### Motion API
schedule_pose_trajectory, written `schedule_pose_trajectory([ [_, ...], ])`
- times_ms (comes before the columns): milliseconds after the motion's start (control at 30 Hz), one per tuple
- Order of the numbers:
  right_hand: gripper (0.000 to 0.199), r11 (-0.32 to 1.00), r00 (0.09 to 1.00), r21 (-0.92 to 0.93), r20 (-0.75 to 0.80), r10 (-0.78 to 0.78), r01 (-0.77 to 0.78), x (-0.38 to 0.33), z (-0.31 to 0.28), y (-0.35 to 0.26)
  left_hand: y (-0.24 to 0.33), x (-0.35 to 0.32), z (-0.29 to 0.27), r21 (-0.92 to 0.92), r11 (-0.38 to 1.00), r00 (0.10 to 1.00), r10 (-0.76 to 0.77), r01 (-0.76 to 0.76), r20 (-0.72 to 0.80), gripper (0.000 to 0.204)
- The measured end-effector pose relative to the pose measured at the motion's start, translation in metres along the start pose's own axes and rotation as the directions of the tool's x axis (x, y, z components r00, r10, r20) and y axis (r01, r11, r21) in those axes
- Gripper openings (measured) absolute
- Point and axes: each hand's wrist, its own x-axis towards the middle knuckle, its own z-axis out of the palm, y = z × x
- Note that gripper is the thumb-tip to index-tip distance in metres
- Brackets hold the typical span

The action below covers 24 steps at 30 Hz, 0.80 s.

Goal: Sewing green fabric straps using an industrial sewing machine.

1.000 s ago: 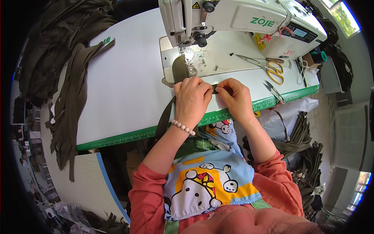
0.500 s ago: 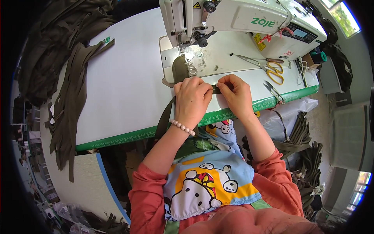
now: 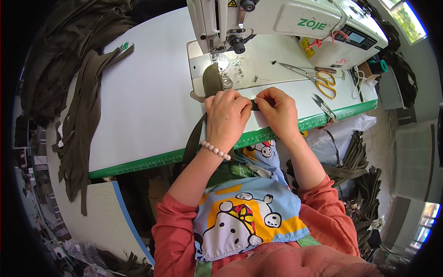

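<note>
Currently, I'm holding a dark strip under my curled left hand; my right hand is pinching its right end.

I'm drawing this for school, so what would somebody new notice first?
Probably the big white sewing machine at the top. Then the bright cartoon-print cloth, lower middle. Between them, the left hand and right hand touch a dark strip near the green table edge.

Dark strip: passed out of sight beneath the left hand.
Sewing machine: was cut off by the upper edge.
Display screen: content was too small to tell.
Background clutter: appeared blurred toward the left rim.
</note>
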Motion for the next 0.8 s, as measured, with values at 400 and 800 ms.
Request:
schedule_pose_trajectory([
  [400, 0.011, 0.985, 0.999, 0.168, 0.020, 0.034, -0.037, 0.003, -0.001, 0.008, 0.001, -0.002, 0.000, 0.001, 1.000, 1.000, -0.001, 0.001, 0.003, 0.006],
  [800, 0.007, 0.961, 0.998, 0.273, 0.055, 0.015, -0.030, 0.003, -0.017, 0.009, 0.000, 0.001, 0.000, -0.013, 1.000, 1.000, 0.010, -0.010, -0.001, 0.004],
])
